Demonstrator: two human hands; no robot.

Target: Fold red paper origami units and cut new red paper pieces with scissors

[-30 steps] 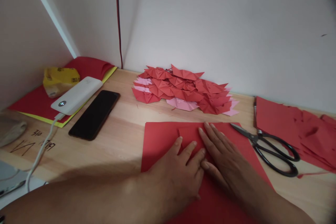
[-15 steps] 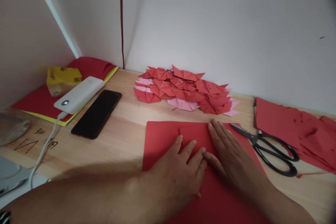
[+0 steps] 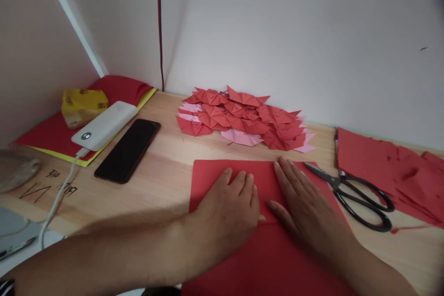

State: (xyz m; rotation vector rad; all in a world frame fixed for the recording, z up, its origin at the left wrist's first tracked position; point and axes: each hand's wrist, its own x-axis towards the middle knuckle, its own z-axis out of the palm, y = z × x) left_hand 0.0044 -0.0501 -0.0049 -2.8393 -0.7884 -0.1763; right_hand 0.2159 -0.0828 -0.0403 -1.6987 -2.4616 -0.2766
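Red paper (image 3: pixel 294 263) lies flat on the wooden table, and both hands rest on it. A crease or edge runs across it between the hands. My left hand (image 3: pixel 227 208) presses down on its left part, palm down, with slightly bent fingers lying on the surface. To the right, my right hand (image 3: pixel 305 203) lies flat with fingers stretched together and thumb apart. Just beyond the right hand, black-handled scissors (image 3: pixel 347 189) lie partly over the paper's right edge. The paper beneath the palms is hidden.
Folded red and pink paper pieces (image 3: pixel 239 118) are heaped against the wall. More red paper (image 3: pixel 367 155) lies at right. On the left are a phone (image 3: pixel 128 150), a white power bank (image 3: pixel 104 125) with a cable, and a yellow packet (image 3: pixel 85 106) on red and yellow sheets.
My left hand has slid slightly left, away from my right thumb, and its fingers are closer together. My right hand has stayed nearly still on the paper.
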